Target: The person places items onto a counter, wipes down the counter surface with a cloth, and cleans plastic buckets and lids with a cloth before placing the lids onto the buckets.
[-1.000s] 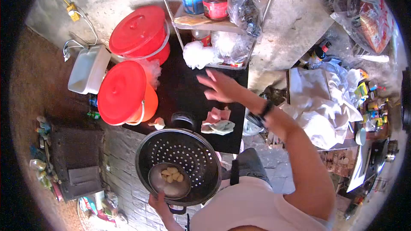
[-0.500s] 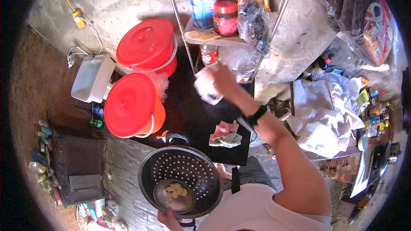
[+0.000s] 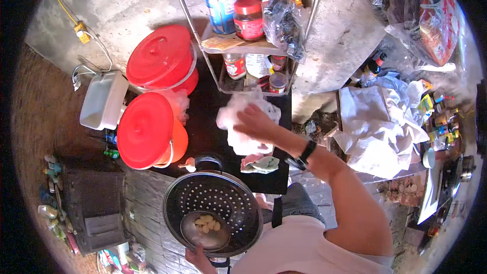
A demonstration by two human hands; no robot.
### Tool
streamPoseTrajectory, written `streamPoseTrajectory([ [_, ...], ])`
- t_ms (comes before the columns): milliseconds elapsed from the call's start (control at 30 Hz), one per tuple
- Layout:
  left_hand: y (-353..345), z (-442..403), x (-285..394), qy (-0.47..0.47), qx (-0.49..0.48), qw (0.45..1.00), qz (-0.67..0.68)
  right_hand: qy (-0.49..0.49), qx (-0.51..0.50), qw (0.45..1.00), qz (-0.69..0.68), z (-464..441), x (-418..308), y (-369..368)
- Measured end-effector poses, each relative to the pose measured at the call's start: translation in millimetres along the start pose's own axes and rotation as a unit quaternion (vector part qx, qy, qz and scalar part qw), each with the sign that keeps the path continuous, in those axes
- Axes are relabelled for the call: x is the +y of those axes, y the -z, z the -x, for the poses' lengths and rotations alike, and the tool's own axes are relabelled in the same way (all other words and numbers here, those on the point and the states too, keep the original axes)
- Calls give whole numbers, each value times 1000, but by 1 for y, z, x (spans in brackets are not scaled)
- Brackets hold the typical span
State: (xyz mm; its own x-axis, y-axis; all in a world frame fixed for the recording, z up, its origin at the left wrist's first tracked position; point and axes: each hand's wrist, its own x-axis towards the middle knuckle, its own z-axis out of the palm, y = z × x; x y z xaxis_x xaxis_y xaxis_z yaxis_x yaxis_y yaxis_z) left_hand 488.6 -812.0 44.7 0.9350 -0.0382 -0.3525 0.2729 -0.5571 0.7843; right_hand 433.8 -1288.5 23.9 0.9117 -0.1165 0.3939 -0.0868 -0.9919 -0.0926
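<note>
My right hand (image 3: 254,123) grips a crumpled white plastic bag (image 3: 258,144) over the black table (image 3: 208,139), in front of the metal shelf rack. At the lower left, my left hand (image 3: 199,258) holds the rim of a black perforated steamer pan (image 3: 238,193). Inside that pan sits a small metal bowl (image 3: 190,233) with several pale peeled pieces (image 3: 207,223). A pink and green cloth (image 3: 261,165) lies on the table just below the bag. Near the pan's upper handle is a small garlic-like bulb (image 3: 187,164).
Two red-lidded buckets (image 3: 145,129) and a white basin (image 3: 104,100) stand at the left. The rack (image 3: 243,91) holds a blue tub (image 3: 221,10), red-lidded jars (image 3: 248,20) and plastic bags. White cloth (image 3: 373,132) covers things at the right.
My right hand has reached to the rack, closed on the white plastic bag and pulled it out over the table. Jars behind it now show. My left hand still holds the pan.
</note>
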Motion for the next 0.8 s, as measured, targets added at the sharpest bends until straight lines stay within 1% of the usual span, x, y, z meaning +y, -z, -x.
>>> streamPoseTrajectory([
  [33, -9, 3, 12, 16, 28, 998, 46, -17, -49, 998, -35, 14, -6, 4],
  [67, -14, 5, 19, 31, 56, 994, 93, -50, 4, 996, -75, 36, -8, -8],
  [100, -12, 2, 17, 33, 56, 994, 93, -83, 56, 988, -116, 56, -6, -19],
  [133, -9, -2, 13, -44, 32, 997, 63, -176, 116, 931, -296, 67, -6, -12],
  [167, -6, -3, 10, -120, 8, 992, 32, -275, 163, 861, -394, 81, -6, -2],
  [200, -8, 2, 15, -117, 7, 993, 30, -377, 215, 765, -475, 94, -3, 8],
  [233, -15, 8, 27, -99, 6, 992, 75, -452, 268, 660, -538, 107, 3, 17],
  [267, -20, 11, 36, -81, 5, 990, 119, -495, 310, 564, -584, 121, 12, 24],
  [300, -25, 10, 37, -79, 2, 990, 117, -512, 335, 498, -615, 135, 18, 30],
  [333, -31, 4, 35, -55, 21, 992, 113, -520, 356, 443, -638, 148, 21, 35],
  [367, -36, -1, 37, -31, 39, 993, 108, -521, 367, 407, -654, 159, 22, 41],
  [400, -39, -3, 51, -64, -31, 995, 72, -519, 374, 382, -667, 168, 21, 44],
  [433, -49, -7, 67, -65, -37, 995, 69, -517, 375, 369, -675, 177, 20, 46],
  [500, -70, -11, 92, -39, -85, 995, 19, -511, 379, 343, -691, 189, 17, 47],
  [567, -99, -45, 74, -188, -92, 978, 5, -499, 380, 328, -706, 197, 11, 47],
  [633, -133, -35, 116, -120, -129, 983, 53, -486, 379, 321, -719, 201, 7, 47],
  [700, -163, -54, 118, -144, -178, 971, 70, -477, 378, 313, -729, 205, 4, 46],
  [767, -190, -71, 121, -147, -226, 958, 92, -470, 383, 304, -734, 213, 0, 45],
  [800, -203, -77, 120, -149, -231, 957, 88, -465, 387, 302, -737, 218, -3, 46],
])
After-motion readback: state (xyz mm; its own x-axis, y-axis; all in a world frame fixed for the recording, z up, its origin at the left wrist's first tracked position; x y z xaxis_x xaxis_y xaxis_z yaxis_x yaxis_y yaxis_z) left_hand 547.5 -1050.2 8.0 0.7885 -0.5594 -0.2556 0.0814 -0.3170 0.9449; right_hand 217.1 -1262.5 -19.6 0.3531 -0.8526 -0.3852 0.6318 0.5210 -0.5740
